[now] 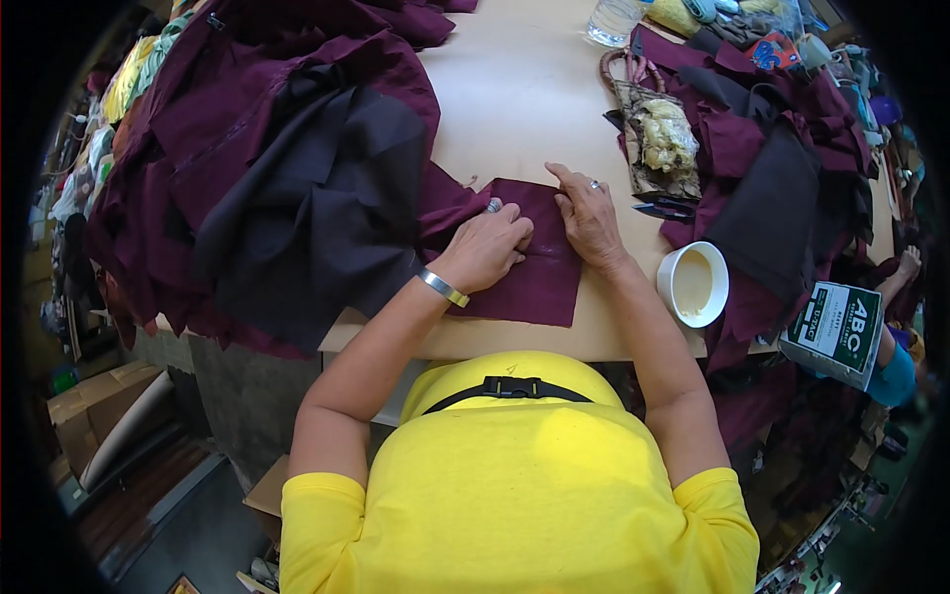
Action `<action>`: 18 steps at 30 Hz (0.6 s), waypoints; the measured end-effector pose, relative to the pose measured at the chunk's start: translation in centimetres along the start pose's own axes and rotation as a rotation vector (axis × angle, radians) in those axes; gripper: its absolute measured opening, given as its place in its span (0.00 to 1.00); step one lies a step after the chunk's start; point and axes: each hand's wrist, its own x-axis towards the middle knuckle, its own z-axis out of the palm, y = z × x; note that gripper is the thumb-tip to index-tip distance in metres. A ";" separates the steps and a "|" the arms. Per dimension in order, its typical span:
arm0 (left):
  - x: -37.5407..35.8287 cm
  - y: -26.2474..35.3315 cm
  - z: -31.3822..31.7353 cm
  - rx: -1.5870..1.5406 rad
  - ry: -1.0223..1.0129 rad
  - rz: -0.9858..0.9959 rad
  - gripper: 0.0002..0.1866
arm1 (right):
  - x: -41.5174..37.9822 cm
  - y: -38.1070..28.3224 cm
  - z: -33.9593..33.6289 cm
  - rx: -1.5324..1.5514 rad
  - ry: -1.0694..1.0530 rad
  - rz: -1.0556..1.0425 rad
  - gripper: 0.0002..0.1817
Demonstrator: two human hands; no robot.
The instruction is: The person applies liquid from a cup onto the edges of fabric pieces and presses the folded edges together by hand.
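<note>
A flat maroon fabric panel [546,292] with faint pale marks lies at the table's front edge. It joins a bunched maroon fold on its left. My left hand [487,246] rests on this panel with curled fingers pressed together; whatever is between the fingertips is hidden. On its wrist is a metal bracelet, and a ring shows on a finger. My right hand [591,220] lies along the panel's right edge, its thumb and forefinger apart and nothing held. Just left of my left hand spreads a large heap of maroon cloth [237,134] with dark grey cloth [317,198] on top.
Right of my right hand stands a white bowl [693,285] with pale contents. Beyond it are a pincushion-like pad [661,139], more maroon and grey cloth [762,218] and a clear water container [612,22]. An ABC box [836,332] and another person's arm [896,282] are at far right.
</note>
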 end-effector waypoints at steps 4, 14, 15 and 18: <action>-0.2 0.0 0.1 0.026 0.039 0.064 0.09 | 0.1 0.1 0.0 0.001 0.001 -0.018 0.27; -0.2 -0.1 0.3 0.136 0.032 0.171 0.06 | 0.2 0.3 -0.2 0.013 -0.046 -0.024 0.25; -0.2 -0.1 0.5 0.135 0.036 0.180 0.06 | 0.2 0.3 -0.2 0.012 -0.042 -0.029 0.25; 0.0 0.1 0.8 0.142 0.057 0.184 0.06 | 0.3 0.5 -0.3 0.016 -0.053 -0.040 0.24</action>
